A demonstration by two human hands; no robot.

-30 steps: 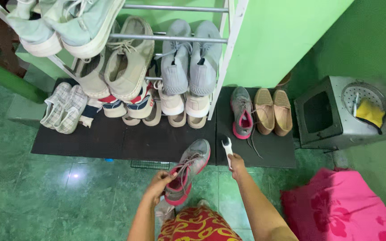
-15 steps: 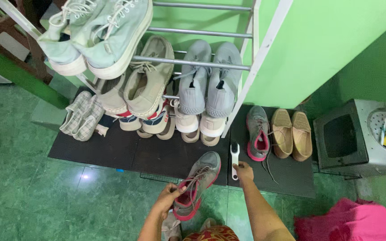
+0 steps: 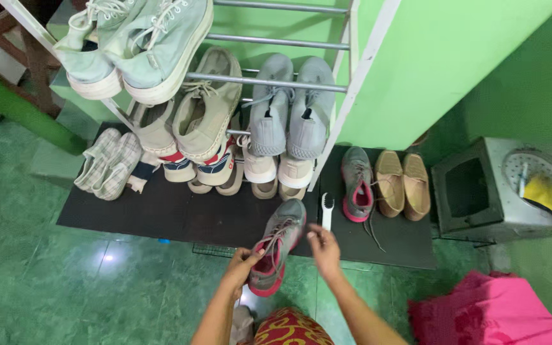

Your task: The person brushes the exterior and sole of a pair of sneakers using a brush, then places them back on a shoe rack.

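left hand (image 3: 241, 263) gripping sneaker (image 3: 277, 246) (heel end), right hand (image 3: 324, 250) alongside

Bare black mat (image 3: 161, 214) open ahead of the held grey-pink sneaker (image 3: 277, 246), white brush (image 3: 326, 211) lying just right, crowded shoe rack (image 3: 346, 96) blocking beyond, green floor (image 3: 65, 281) open left

Grey knit-mesh sneaker (image 3: 278, 246) is showing pink foam lining, cloth laces. Brush (image 3: 326, 211) is looking like smooth white plastic. Mat (image 3: 161, 211) is reading matt black rubber, floor tiles (image 3: 65, 287) glossy green, rack bars (image 3: 269, 82) bare metal.
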